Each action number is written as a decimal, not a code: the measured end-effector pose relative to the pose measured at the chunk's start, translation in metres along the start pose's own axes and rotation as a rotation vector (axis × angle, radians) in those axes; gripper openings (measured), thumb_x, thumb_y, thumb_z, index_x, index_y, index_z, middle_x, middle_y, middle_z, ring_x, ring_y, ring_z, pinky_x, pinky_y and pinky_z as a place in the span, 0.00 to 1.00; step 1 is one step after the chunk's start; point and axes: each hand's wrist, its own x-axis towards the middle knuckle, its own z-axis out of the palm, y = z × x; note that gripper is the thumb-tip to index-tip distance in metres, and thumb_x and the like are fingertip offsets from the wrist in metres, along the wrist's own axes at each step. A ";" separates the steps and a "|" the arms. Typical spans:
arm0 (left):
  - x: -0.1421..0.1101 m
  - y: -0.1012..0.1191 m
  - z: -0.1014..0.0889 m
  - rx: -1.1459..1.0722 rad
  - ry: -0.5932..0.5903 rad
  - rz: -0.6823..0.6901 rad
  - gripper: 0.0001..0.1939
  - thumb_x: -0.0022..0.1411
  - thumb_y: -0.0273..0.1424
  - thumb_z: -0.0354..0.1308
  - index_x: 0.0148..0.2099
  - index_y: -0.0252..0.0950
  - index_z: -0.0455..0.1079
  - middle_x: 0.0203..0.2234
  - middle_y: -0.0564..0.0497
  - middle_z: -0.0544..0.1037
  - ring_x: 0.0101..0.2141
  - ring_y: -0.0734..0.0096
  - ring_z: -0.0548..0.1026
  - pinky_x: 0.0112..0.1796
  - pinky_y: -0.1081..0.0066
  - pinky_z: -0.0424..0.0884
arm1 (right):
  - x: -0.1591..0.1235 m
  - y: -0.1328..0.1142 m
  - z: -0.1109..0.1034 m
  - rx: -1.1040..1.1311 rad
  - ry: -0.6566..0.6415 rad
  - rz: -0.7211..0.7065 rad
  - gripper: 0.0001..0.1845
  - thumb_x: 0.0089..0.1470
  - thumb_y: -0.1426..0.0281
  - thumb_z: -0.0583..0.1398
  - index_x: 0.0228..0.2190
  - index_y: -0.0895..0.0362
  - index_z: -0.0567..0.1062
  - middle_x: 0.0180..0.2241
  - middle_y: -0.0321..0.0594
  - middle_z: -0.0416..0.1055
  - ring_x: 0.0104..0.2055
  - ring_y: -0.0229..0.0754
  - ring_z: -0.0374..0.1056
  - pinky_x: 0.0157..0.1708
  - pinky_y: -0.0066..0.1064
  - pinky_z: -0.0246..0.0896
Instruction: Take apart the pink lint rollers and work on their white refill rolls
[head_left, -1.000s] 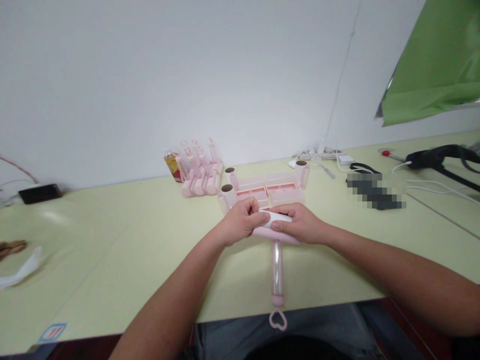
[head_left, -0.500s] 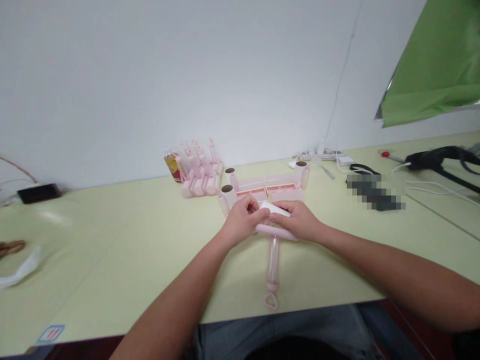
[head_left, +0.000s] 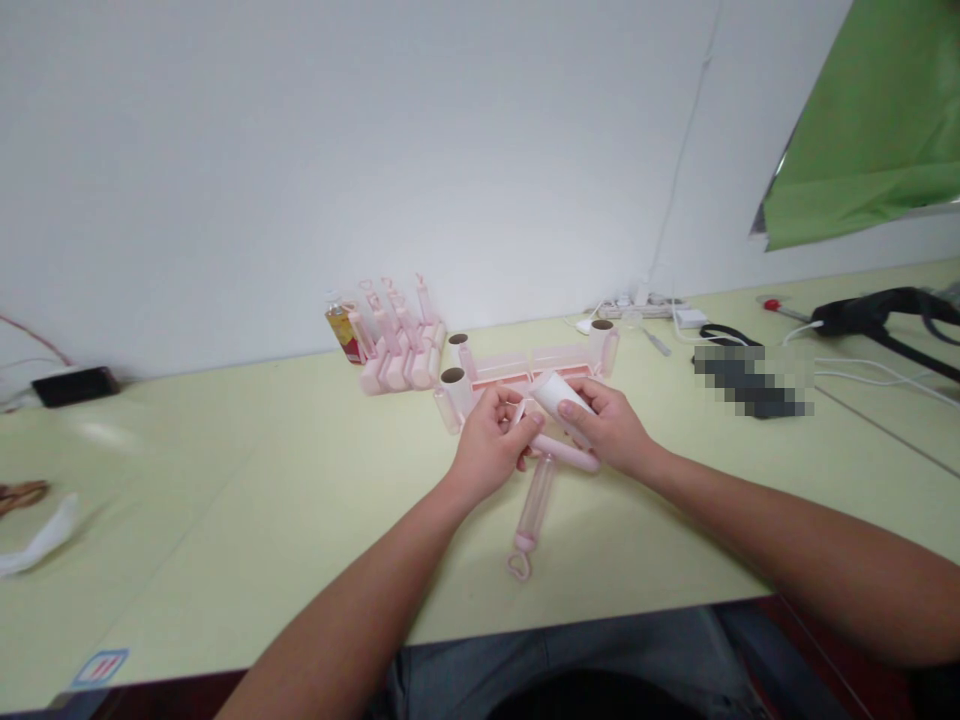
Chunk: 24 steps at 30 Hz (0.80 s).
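My left hand (head_left: 489, 442) pinches the left end of a pink lint roller (head_left: 566, 453). Its clear handle (head_left: 535, 505) points toward me and ends in a heart-shaped ring. In my right hand (head_left: 613, 428) is a white sticky-paper roll (head_left: 556, 396), gripped between thumb and fingers. The roll is tilted just above the pink roller, its left end higher. Whether the two touch is hard to tell, since fingers cover part of both.
Behind my hands lie open pink cases (head_left: 499, 366), with upright paper rolls (head_left: 453, 388) beside them. Several lint rollers (head_left: 401, 368) stand in a group by a yellow-red bottle (head_left: 344, 332). To the right are a power strip (head_left: 637, 308), cables and a black device (head_left: 862, 320).
The white roll has risen and tilted in my right hand, its left end now apart from my left hand. The handle has swung slightly left, and the roller is tipped.
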 end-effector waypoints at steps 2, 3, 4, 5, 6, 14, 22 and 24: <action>0.000 -0.003 0.000 0.014 0.000 -0.022 0.20 0.59 0.42 0.62 0.43 0.38 0.58 0.21 0.61 0.68 0.15 0.79 0.67 0.14 0.79 0.64 | 0.001 0.000 -0.002 0.112 0.039 0.090 0.23 0.55 0.52 0.63 0.43 0.57 0.74 0.28 0.37 0.72 0.23 0.37 0.65 0.21 0.29 0.61; 0.000 -0.005 0.000 0.029 -0.012 -0.043 0.20 0.59 0.42 0.62 0.43 0.38 0.58 0.20 0.61 0.68 0.15 0.79 0.67 0.14 0.79 0.64 | 0.002 0.001 -0.004 0.161 0.062 0.128 0.23 0.54 0.52 0.63 0.43 0.57 0.73 0.25 0.35 0.70 0.21 0.36 0.63 0.18 0.28 0.58; -0.001 -0.007 0.000 0.047 -0.034 -0.065 0.19 0.60 0.43 0.62 0.44 0.38 0.58 0.20 0.61 0.68 0.15 0.78 0.67 0.14 0.79 0.63 | 0.002 0.001 -0.005 0.198 0.087 0.152 0.24 0.54 0.51 0.64 0.42 0.56 0.73 0.24 0.34 0.68 0.19 0.36 0.61 0.16 0.27 0.57; -0.002 -0.008 0.000 0.068 -0.065 -0.084 0.19 0.60 0.43 0.62 0.44 0.38 0.59 0.19 0.61 0.68 0.15 0.77 0.67 0.14 0.79 0.63 | 0.003 0.001 -0.007 0.224 0.111 0.164 0.24 0.53 0.51 0.64 0.41 0.56 0.72 0.23 0.33 0.67 0.19 0.36 0.61 0.16 0.27 0.57; -0.003 -0.010 0.001 0.090 -0.101 -0.100 0.18 0.60 0.43 0.61 0.44 0.38 0.60 0.18 0.60 0.68 0.15 0.77 0.67 0.14 0.79 0.63 | 0.004 0.001 -0.009 0.240 0.128 0.167 0.23 0.53 0.51 0.64 0.41 0.56 0.72 0.23 0.33 0.67 0.19 0.37 0.62 0.15 0.27 0.58; -0.008 -0.010 0.006 0.276 -0.266 -0.151 0.15 0.64 0.43 0.56 0.46 0.37 0.67 0.19 0.58 0.69 0.15 0.77 0.67 0.16 0.77 0.61 | 0.004 -0.001 -0.012 0.196 0.093 0.127 0.24 0.53 0.52 0.64 0.43 0.57 0.73 0.25 0.34 0.69 0.20 0.37 0.64 0.16 0.27 0.59; -0.009 -0.008 0.006 0.547 -0.367 0.007 0.13 0.65 0.39 0.54 0.40 0.35 0.72 0.26 0.53 0.73 0.25 0.73 0.69 0.27 0.73 0.62 | 0.002 -0.004 -0.013 -0.023 -0.055 -0.050 0.23 0.55 0.56 0.64 0.48 0.57 0.76 0.41 0.43 0.76 0.39 0.45 0.72 0.36 0.33 0.67; -0.008 -0.009 0.005 0.593 -0.364 0.049 0.12 0.64 0.38 0.54 0.39 0.35 0.73 0.29 0.51 0.75 0.28 0.72 0.70 0.29 0.73 0.62 | 0.002 -0.003 -0.014 -0.068 -0.067 -0.095 0.23 0.55 0.57 0.64 0.48 0.57 0.77 0.45 0.44 0.76 0.45 0.48 0.72 0.45 0.37 0.67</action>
